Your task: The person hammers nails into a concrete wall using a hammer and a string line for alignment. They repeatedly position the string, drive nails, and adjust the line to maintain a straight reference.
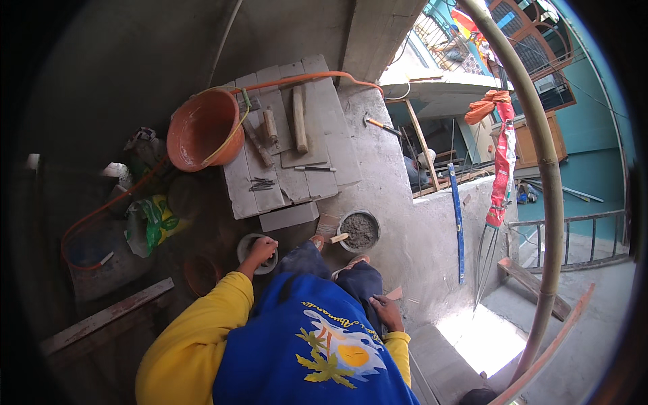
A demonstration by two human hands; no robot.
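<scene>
blue shirt [270, 351] fills the space closest to me, its yellow sleeves running out to both hands. my right hand [387, 312], right of and nearer than the mortar bowl [379, 231], rests by my knee with fingers loosely bent; a reddish flat piece [395, 293] shows just beside it, and i can't tell whether i have hold of it. my left hand [263, 248] is at the small grey bowl [242, 255], left of the mortar bowl, fingers curled in over it; what they grip, if anything, is hidden. my feet [351, 264] stand close on the near side of the mortar bowl, and its wooden handle [339, 237] pokes out over the rim toward them, so a careless shift of my foot could knock it and spill the mortar [364, 228]. left of and beyond the mortar bowl, the block stack [314, 181] carries loose nails [262, 183] and a timber piece [299, 118]; a jolt might scatter or roll them. farther left, at the stack's edge, the orange bucket [202, 128] could topple if its hose [297, 78] got tugged. beyond the mortar bowl to the right lies a hammer [383, 126].
</scene>
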